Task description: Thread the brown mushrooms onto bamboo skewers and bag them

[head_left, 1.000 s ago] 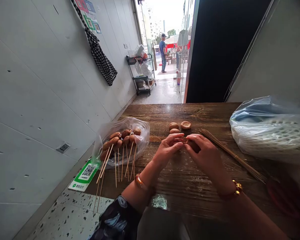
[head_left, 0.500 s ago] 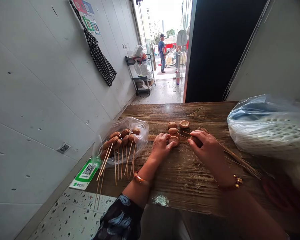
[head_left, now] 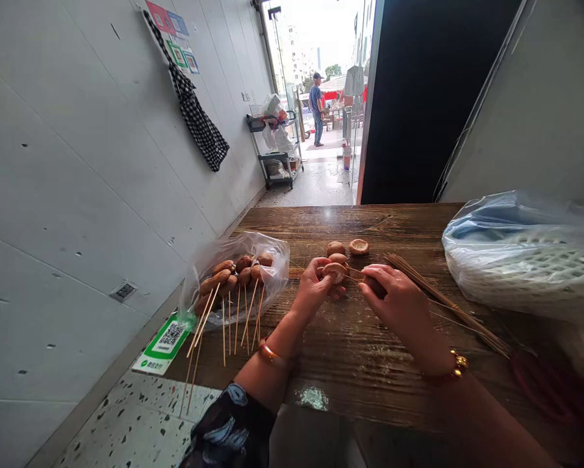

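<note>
A brown mushroom cap (head_left: 333, 269) is pinched in my left hand (head_left: 313, 287), tilted with its pale underside partly showing. My right hand (head_left: 403, 299) is closed round another mushroom (head_left: 374, 286). Thin wooden skewers (head_left: 353, 278) stick out from it to the left, their tips at the cap in my left hand; whether they have pierced it I cannot tell. Just beyond my hands lie loose mushrooms (head_left: 336, 247) and an upturned cap (head_left: 358, 246). To the right, a bundle of bare skewers (head_left: 438, 294) rests on the wooden table (head_left: 369, 364).
At left, a clear plastic bag (head_left: 279, 250) holds several skewered mushrooms (head_left: 222, 276), their sticks jutting over the table's near edge. A green payment card (head_left: 162, 344) lies beside it. A large plastic bag (head_left: 520, 260) with white netted contents fills the right. Red-handled scissors (head_left: 540, 383) appear blurred at lower right.
My left hand has lifted and tilted a mushroom cap from the table. My right hand has moved left with its mushroom, bringing the skewer tips to that cap.
</note>
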The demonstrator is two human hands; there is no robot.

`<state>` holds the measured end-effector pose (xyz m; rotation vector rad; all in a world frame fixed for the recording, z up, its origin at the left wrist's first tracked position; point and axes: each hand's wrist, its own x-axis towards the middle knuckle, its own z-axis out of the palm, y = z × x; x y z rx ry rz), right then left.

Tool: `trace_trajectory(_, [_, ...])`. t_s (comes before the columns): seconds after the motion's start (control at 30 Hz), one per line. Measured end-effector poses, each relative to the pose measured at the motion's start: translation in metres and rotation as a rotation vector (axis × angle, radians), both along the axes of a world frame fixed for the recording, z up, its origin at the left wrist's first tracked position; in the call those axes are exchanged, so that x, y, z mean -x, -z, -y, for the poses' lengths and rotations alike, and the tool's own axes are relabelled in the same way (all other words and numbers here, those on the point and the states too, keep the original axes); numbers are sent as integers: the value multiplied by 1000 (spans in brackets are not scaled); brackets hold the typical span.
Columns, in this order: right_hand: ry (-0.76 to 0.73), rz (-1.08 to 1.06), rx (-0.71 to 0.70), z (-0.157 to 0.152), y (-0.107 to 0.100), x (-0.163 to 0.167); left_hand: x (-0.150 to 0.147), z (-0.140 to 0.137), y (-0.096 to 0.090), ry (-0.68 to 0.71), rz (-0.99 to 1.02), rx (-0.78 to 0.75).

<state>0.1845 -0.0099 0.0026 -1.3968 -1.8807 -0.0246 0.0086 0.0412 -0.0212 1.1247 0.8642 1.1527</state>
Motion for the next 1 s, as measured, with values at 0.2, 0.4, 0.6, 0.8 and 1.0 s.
trace_trajectory(0.2, [-11, 2, -18, 1, 1, 2, 1, 3, -8, 157, 216, 30])
trace_trajectory(0.4, [-24, 16, 9, 0, 3, 2, 1, 2, -9, 208, 443, 131])
trace_trajectory(0.6, [-16, 27, 1, 0, 5, 3, 3, -1, -5, 30, 476, 150])
trace_trajectory(0.8, [-6, 54, -9, -1, 7, 4, 0, 3, -7, 117, 461, 207])
trace_trajectory(1.0, [14, 96, 18, -7, 14, 0, -7, 3, 6, 67, 361, 193])
